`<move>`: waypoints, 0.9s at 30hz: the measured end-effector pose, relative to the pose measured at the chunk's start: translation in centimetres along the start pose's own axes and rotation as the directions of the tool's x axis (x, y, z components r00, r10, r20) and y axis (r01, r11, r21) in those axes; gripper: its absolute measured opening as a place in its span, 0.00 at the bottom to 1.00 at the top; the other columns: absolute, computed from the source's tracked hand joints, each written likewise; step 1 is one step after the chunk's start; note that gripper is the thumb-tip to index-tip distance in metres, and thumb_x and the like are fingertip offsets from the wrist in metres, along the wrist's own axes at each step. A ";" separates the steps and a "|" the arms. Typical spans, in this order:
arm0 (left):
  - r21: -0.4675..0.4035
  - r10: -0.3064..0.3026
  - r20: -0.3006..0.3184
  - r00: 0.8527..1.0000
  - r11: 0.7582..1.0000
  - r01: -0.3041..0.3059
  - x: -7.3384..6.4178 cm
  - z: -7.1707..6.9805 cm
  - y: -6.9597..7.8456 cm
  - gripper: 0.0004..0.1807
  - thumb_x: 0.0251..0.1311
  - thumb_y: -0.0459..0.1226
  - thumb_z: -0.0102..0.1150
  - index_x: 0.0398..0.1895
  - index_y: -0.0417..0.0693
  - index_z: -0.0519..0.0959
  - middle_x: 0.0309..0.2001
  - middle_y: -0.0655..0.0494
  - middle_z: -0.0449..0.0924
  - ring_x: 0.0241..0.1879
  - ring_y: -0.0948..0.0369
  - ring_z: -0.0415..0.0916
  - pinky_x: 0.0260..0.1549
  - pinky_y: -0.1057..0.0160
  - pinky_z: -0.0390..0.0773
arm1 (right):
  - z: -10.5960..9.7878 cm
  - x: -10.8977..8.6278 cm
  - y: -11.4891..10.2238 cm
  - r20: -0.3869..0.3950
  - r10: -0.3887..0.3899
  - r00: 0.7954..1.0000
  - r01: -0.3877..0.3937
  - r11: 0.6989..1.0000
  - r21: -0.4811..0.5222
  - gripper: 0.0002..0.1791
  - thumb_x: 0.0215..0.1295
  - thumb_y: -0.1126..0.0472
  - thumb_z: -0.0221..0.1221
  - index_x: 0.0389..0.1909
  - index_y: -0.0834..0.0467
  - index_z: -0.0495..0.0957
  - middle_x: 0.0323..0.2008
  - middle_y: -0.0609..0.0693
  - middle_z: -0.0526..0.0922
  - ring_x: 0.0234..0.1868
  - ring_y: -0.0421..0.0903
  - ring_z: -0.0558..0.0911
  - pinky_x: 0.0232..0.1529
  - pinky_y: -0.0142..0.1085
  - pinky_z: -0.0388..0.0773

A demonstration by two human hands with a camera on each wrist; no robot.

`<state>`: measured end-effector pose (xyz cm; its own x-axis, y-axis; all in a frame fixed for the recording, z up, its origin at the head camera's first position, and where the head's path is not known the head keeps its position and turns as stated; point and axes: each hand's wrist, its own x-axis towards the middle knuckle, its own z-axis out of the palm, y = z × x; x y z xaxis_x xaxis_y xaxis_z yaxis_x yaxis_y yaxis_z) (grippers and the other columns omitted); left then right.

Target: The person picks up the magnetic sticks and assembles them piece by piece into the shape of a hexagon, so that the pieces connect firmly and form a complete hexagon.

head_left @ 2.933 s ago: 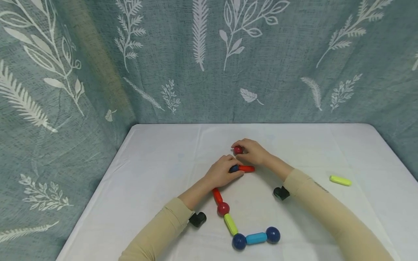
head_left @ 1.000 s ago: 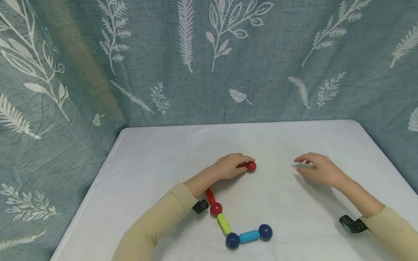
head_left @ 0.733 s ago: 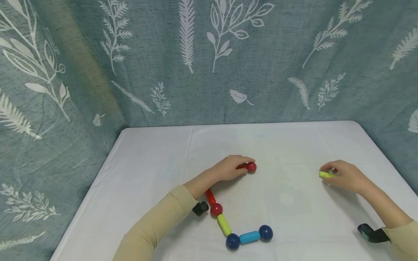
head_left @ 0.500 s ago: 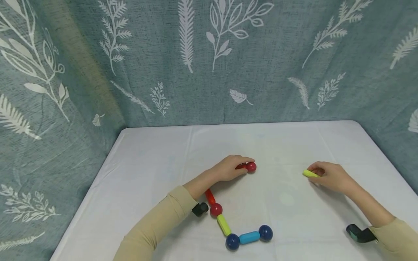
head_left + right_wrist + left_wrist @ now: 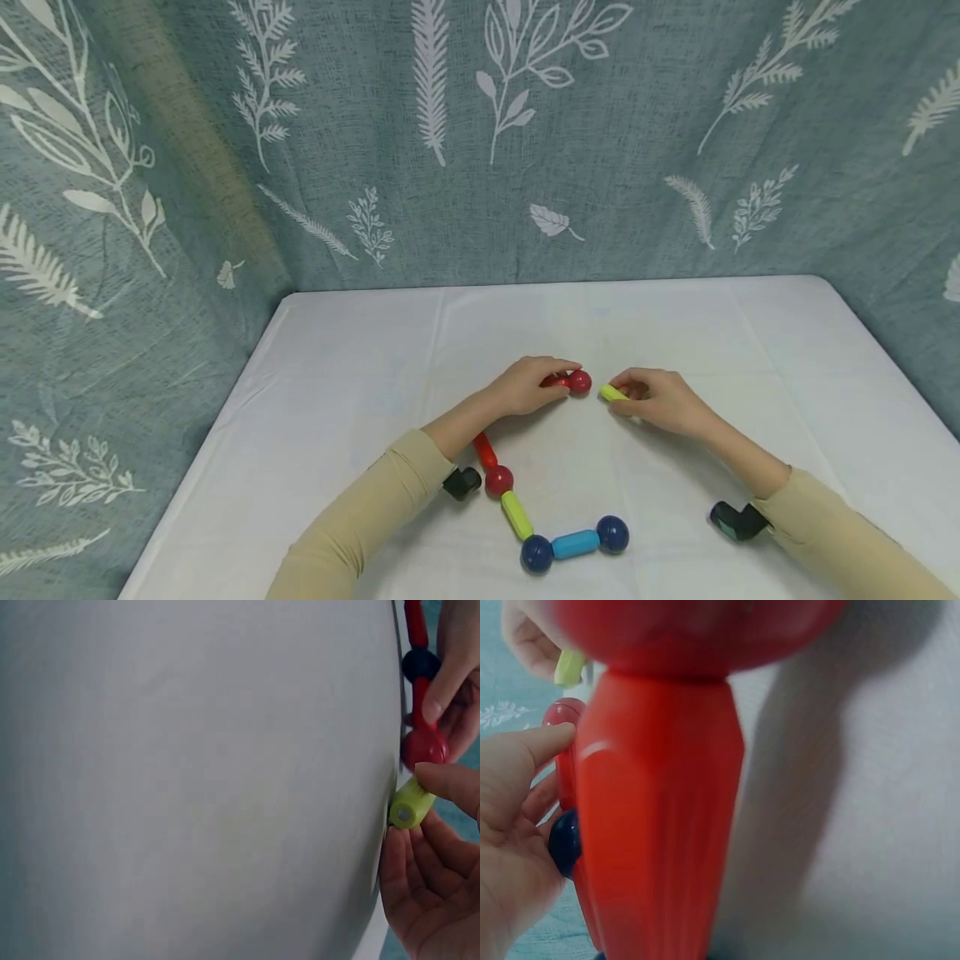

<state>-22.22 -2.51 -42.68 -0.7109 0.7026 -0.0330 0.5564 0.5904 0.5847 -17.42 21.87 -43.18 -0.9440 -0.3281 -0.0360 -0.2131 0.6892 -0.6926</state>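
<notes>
My left hand [image 5: 528, 388] grips a red magnetic stick [image 5: 556, 382], which has a red ball [image 5: 580, 382] on its far end. A dark blue ball [image 5: 565, 844] sits by the palm in the left wrist view. My right hand [image 5: 663, 402] pinches a yellow-green magnetic stick [image 5: 611, 392] between thumb and fingers, a short gap from that red ball. A small metal disc shows in the stick's end in the right wrist view. From under the left forearm another red stick [image 5: 486, 451] runs toward me to a second red ball [image 5: 498, 482].
Nearer me the chain continues through a yellow-green stick [image 5: 517, 516], a dark blue ball [image 5: 536, 554], a light blue stick [image 5: 575, 544] and another dark blue ball [image 5: 612, 534]. All lie on a white-covered table [image 5: 360, 358] before a patterned teal curtain [image 5: 480, 225].
My right hand let go of the red ball, now on the red stick's end, picked up the yellow-green stick at the right and carried it left. My left hand shifted slightly right.
</notes>
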 end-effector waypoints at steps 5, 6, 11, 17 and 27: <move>-0.016 0.002 -0.023 1.000 1.000 -0.003 0.0 0.2 -0.3 0.22 0.67 0.35 0.57 0.64 0.48 0.74 0.53 0.53 0.80 0.51 0.59 0.76 0.51 0.63 0.73 | 0.7 0.7 -0.3 0.005 -0.009 1.000 0.009 1.000 0.024 0.15 0.61 0.59 0.66 0.46 0.62 0.81 0.31 0.47 0.79 0.33 0.45 0.74 0.32 0.35 0.73; -0.021 -0.001 -0.027 1.000 1.000 0.000 0.0 0.2 -0.3 0.22 0.67 0.35 0.58 0.64 0.48 0.74 0.53 0.53 0.80 0.51 0.60 0.76 0.51 0.63 0.73 | 0.8 0.7 -0.3 0.006 -0.013 1.000 0.013 1.000 0.025 0.15 0.61 0.59 0.66 0.46 0.62 0.81 0.31 0.47 0.79 0.33 0.45 0.74 0.31 0.35 0.73; -0.034 -0.016 -0.032 0.999 0.999 0.015 0.1 0.3 -0.5 0.22 0.67 0.36 0.57 0.64 0.49 0.75 0.54 0.54 0.80 0.49 0.61 0.76 0.51 0.63 0.73 | 1.1 1.0 -0.4 0.006 -0.009 1.000 0.009 1.000 0.025 0.14 0.60 0.60 0.65 0.45 0.61 0.81 0.31 0.47 0.79 0.32 0.45 0.74 0.30 0.35 0.73; 0.041 0.034 -0.061 0.998 0.999 -0.032 -0.3 0.3 0.5 0.22 0.68 0.38 0.57 0.64 0.46 0.73 0.56 0.51 0.76 0.55 0.57 0.71 0.55 0.61 0.71 | 0.9 1.6 -0.5 0.012 -0.075 0.997 0.075 0.997 0.004 0.18 0.61 0.60 0.66 0.51 0.63 0.79 0.36 0.50 0.80 0.33 0.44 0.75 0.31 0.35 0.73; 0.155 0.112 0.209 0.972 0.977 -0.146 -4.3 3.2 6.9 0.24 0.61 0.58 0.60 0.51 0.53 0.76 0.44 0.64 0.77 0.40 0.71 0.71 0.37 0.74 0.72 | 1.7 3.3 -1.2 0.098 -0.312 0.945 0.319 0.945 -0.070 0.24 0.66 0.62 0.62 0.62 0.59 0.73 0.47 0.54 0.77 0.39 0.45 0.73 0.39 0.39 0.71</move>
<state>-13.94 -0.21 -41.06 -0.5385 0.8316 -0.1361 0.7138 0.5359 0.4509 -19.86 18.84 -43.68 -0.8010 -0.5883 0.1109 -0.5200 0.5920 -0.6157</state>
